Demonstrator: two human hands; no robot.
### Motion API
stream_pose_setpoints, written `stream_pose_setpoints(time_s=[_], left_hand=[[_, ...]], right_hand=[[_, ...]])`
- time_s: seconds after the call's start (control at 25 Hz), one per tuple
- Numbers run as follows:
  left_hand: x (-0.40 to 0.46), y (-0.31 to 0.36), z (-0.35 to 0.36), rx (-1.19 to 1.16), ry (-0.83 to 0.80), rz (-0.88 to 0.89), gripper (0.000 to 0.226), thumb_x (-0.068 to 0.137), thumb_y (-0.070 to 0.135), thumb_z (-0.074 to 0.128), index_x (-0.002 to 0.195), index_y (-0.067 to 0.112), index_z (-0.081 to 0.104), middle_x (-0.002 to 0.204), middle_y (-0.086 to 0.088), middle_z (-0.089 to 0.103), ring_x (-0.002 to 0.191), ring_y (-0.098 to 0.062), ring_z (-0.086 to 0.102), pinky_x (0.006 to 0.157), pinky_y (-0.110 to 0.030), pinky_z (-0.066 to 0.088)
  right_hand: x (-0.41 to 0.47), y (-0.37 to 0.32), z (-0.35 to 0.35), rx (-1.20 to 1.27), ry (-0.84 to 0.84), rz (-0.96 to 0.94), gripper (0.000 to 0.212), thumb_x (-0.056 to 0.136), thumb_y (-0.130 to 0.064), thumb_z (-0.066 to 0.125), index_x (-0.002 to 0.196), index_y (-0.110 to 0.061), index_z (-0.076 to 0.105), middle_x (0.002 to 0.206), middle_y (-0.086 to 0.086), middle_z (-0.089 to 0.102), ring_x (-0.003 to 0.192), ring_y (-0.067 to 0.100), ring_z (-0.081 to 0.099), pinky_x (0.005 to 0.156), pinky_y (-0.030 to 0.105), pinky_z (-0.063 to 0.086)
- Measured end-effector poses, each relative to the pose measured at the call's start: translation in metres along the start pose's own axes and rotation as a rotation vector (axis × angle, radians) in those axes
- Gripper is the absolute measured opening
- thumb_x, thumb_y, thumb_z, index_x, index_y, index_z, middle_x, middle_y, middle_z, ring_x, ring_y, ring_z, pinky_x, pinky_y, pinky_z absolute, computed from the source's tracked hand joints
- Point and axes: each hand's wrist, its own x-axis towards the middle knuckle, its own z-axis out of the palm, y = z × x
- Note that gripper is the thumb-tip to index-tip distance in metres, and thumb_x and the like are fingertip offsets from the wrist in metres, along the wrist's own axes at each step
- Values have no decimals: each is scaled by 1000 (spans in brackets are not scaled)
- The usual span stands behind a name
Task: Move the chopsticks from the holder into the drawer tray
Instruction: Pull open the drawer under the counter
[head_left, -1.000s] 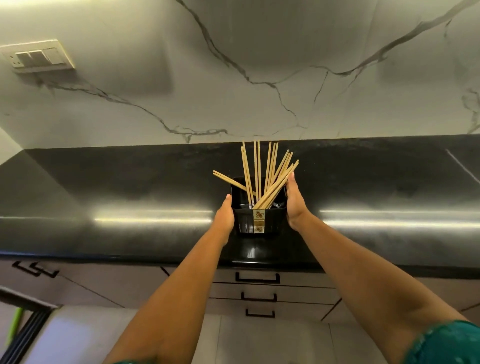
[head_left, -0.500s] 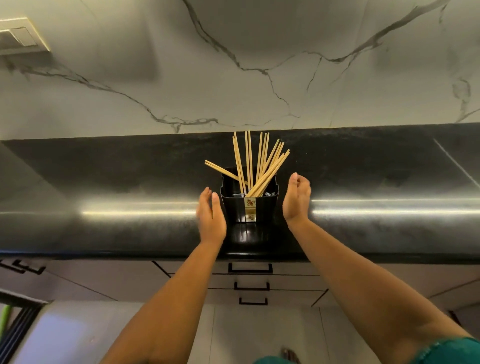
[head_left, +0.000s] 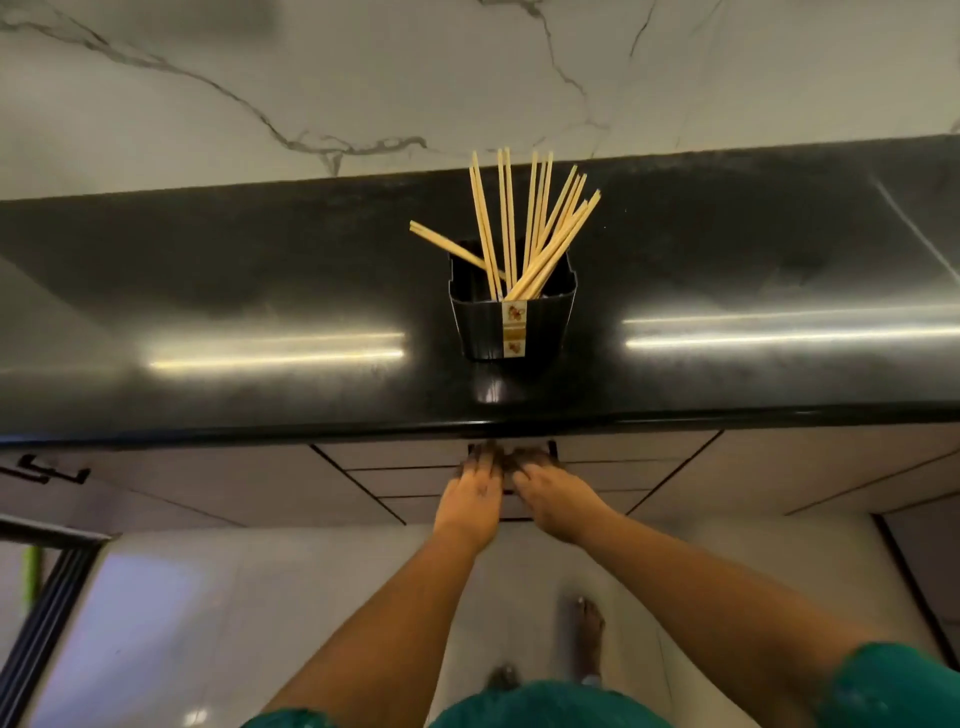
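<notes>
Pale tan chopsticks (head_left: 540, 228) fan out of a black holder (head_left: 483, 327) — its front label (head_left: 514, 332) white with gold-and-red motifs. The bench (head_left: 208, 291) is glossy black, the wall (head_left: 260, 78) white marble, grey-veined — sleeve (head_left: 893, 686) teal green.

We see pale wooden chopsticks (head_left: 524, 234) in a glossy black plastic holder (head_left: 483, 327). The countertop (head_left: 260, 312) — polished black stone — mirrors light; the wall (head_left: 311, 78) looks veined marble.

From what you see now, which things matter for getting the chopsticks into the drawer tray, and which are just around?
Part of the job:
- chopsticks, standing in the holder
- holder, on the countertop
- top drawer handle, both hands at it
- left hand
- right hand

Just around:
- countertop
- marble wall
- lower drawers
- cabinet handle at the far left
</notes>
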Motion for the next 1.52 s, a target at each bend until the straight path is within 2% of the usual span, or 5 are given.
stream_pose_setpoints(time_s=[0.08, 0.24, 0.48, 1.28, 1.52], left_hand=[[22, -10, 7, 97, -121, 4, 65, 93, 10, 43, 150, 11, 12, 157, -14, 18, 141, -31, 25, 111, -39, 28], [54, -15, 11, 164, -170, 42, 44, 99, 35, 35, 139, 18, 42, 144, -13, 44, 127, -32, 46, 100, -36, 37], [50, 1, -5, 241, -302, 96, 33, 95, 13, 43, 126, 4, 51, 129, -19, 54, 116, -35, 52, 94, -40, 43], [-317, 60, 124, 113, -427, 36, 41, 90, -2, 50, 130, 6, 53, 132, -17, 54, 119, -31, 53, 104, -40, 40], [-361, 61, 126, 151, -342, 57, 49, 88, -3, 51, 135, 7, 46, 137, -17, 48, 123, -31, 49, 105, -37, 38]], right_hand=[[24, 7, 2, 24, -143, 239, 52, 94, -11, 46, 145, -12, 33, 152, 11, 31, 137, 30, 33, 111, 39, 32], [48, 13, 6, -31, -238, 310, 45, 95, -10, 44, 139, -7, 38, 147, 19, 37, 130, 35, 41, 104, 41, 37], [29, -10, 10, -52, -352, 391, 37, 94, -8, 50, 131, -8, 48, 130, 15, 55, 113, 32, 57, 93, 39, 48], [-313, -188, 118, 161, -376, 410, 30, 96, -9, 44, 123, -4, 57, 122, 20, 60, 111, 35, 58, 91, 40, 47], [-339, -215, 123, 161, -418, 497, 60, 91, -1, 56, 144, -13, 33, 140, 17, 48, 124, 33, 52, 102, 39, 45]])
